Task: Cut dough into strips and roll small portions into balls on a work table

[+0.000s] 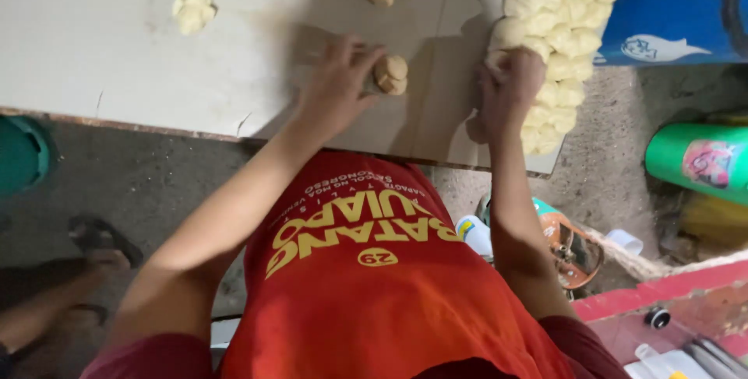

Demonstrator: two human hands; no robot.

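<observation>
Red cloth of a shirt (374, 301) is seen nearest. Beyond it, a small dough ball (390, 74) on the pale table (101, 44) is touched by the left hand (336, 83), its fingers spread apart. The right hand (510, 83) is closed with fingers together on the edge of the dough pile (561, 28). Farther left, a dough lump (193, 8) is laid apart.

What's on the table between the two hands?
In the head view, a small dough ball lies beside the left hand. From it to the right hand, which rests on the dough pile, the table is bare.
</observation>
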